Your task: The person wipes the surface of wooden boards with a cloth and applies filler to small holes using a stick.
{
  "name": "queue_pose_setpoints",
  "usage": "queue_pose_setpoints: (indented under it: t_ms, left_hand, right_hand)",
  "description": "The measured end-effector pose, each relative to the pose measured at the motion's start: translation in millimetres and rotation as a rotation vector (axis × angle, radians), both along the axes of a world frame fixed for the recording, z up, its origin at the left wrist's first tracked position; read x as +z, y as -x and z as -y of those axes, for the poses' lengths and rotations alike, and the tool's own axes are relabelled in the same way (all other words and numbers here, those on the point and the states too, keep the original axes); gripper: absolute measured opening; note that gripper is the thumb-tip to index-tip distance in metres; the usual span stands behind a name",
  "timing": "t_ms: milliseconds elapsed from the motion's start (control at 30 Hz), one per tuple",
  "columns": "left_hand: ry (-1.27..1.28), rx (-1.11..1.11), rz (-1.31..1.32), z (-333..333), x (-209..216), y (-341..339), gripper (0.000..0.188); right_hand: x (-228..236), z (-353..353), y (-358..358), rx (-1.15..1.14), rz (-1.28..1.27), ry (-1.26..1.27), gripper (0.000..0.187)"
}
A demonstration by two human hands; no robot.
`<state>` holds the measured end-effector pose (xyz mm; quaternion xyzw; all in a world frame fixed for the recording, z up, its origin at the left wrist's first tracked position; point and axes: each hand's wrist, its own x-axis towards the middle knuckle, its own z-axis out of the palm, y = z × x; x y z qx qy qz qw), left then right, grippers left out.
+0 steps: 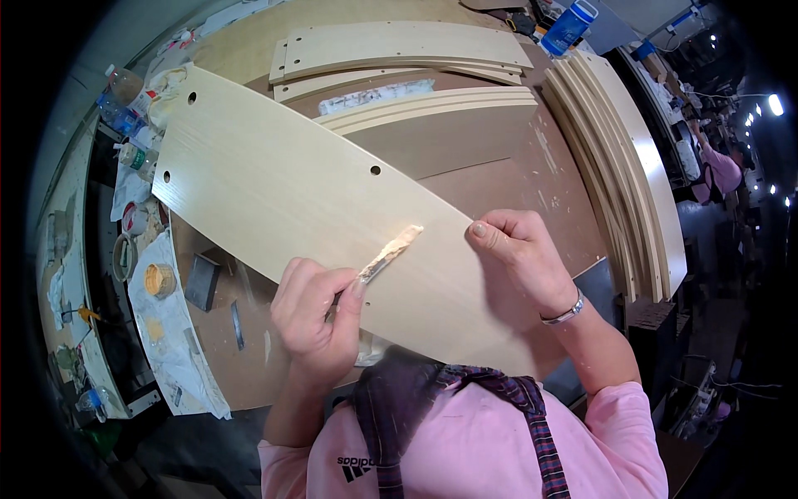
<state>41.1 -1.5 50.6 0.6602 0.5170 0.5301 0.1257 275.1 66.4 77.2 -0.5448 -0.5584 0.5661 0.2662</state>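
My left hand [314,314] pinches a small, narrow putty knife [379,264], its blade coated with pale cream filler. The blade lies over the face of a long, light wood-grain board [274,162], which slants across the view from upper left to lower right. Whether the blade touches the face I cannot tell. Along the board's far right edge my right hand [525,254] is closed, thumb on top and fingers partly hidden beyond the edge. Dark round holes show near the board's far left end and along its upper edge.
Boards lie stacked at the back [399,46] and stand in a row at the right [619,158]. Behind my board are more upright panels [440,125]. An open tub of filler [158,280], a dark block [202,281] and bottles sit left. A blue jug [568,29] stands far right; another person works beyond.
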Motion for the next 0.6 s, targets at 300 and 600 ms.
queue_pose_setpoints:
  t_ms: [300, 600]
  left_hand:
    - [0.017, 0.008, -0.004, -0.6, -0.1, -0.2, 0.012]
    - [0.062, 0.066, 0.117, 6.9, 1.3, 5.1, 0.008]
  right_hand:
    - [-1.5, -2.3, 0.3, -0.015, -0.027, 0.023, 0.028]
    - [0.6, -2.0, -1.2, -0.027, -0.01, 0.036, 0.029]
